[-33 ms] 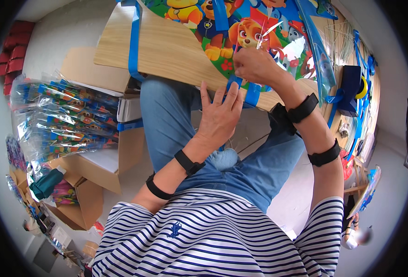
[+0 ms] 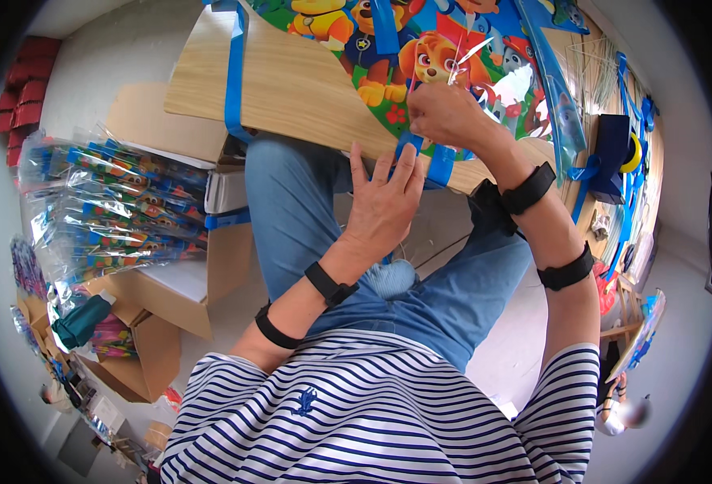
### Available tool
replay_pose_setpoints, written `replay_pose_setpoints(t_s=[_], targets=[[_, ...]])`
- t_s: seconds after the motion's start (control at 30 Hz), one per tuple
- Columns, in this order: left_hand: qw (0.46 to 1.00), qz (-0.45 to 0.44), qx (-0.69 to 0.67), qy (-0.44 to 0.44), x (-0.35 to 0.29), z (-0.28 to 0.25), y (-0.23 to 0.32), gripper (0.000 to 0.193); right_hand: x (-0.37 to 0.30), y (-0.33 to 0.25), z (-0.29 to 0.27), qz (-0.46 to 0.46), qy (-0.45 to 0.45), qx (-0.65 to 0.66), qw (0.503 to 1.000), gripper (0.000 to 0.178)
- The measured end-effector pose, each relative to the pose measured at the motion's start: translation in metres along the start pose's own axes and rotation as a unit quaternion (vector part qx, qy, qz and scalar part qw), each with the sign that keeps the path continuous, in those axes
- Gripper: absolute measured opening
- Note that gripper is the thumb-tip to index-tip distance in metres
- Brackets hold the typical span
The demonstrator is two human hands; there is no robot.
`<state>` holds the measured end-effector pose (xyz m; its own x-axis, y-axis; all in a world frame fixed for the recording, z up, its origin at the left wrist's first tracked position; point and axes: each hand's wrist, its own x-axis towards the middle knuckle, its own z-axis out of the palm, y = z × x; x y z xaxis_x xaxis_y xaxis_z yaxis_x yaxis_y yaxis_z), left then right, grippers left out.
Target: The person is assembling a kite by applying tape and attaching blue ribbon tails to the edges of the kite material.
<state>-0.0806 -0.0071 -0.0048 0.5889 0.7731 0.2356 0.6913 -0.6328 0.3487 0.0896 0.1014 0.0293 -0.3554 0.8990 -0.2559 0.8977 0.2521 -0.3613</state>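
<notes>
A glossy sheet printed with cartoon dogs [image 2: 372, 81] lies on the wood-grain table [image 2: 267, 81] in front of me. My right hand [image 2: 449, 117] is over its near part with the fingers curled closed; whatever they may hold is hidden. At the near table edge, my left hand [image 2: 384, 202] rests with fingers spread, the tips by a short blue strip [image 2: 408, 143]. Another blue strip [image 2: 441, 165] hangs over the edge just right of those fingertips. A folded clear and blue sheet [image 2: 562, 105] lies along the right side of the print.
A long blue strap [image 2: 233, 77] crosses the table at left. Plastic-wrapped printed bundles [image 2: 122, 206] fill the left side above a cardboard box [image 2: 162, 294]. A dark blue box [image 2: 610, 157], yellow tape roll [image 2: 632, 152] and thin rods [image 2: 594, 77] lie at right. A person [image 2: 622, 415] is behind, lower right.
</notes>
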Motion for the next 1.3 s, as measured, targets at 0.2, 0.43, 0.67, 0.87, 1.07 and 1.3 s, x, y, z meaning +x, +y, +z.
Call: replay_pose_setpoints(t_s=[0.2, 0.43, 0.67, 0.87, 1.07, 1.3], targets=[[1.000, 0.002, 0.008, -0.004, 0.000, -0.001, 0.001, 0.067, 0.004, -0.002, -0.012, 0.050, -0.059, -0.039, 0.996, 0.018], [1.000, 0.006, 0.013, 0.000, 0.000, -0.002, 0.001, 0.067, -0.012, -0.001, -0.023, 0.069, 0.119, 0.102, 0.985, 0.029], [1.000, 0.001, -0.002, -0.003, 0.000, -0.002, 0.001, 0.068, -0.013, -0.013, 0.008, 0.170, 0.052, 0.102, 0.979, 0.030], [1.000, -0.003, -0.001, 0.002, 0.000, -0.003, 0.002, 0.068, -0.004, -0.011, 0.010, 0.237, 0.076, 0.117, 0.961, 0.027], [1.000, 0.011, -0.012, -0.015, 0.006, -0.003, 0.010, 0.068, -0.030, 0.016, 0.022, 0.264, 0.304, 0.154, 0.902, 0.024], [1.000, 0.024, 0.012, -0.016, 0.003, -0.007, 0.009, 0.062, -0.196, 0.159, -0.016, 0.359, 0.603, 0.164, 0.693, 0.026]])
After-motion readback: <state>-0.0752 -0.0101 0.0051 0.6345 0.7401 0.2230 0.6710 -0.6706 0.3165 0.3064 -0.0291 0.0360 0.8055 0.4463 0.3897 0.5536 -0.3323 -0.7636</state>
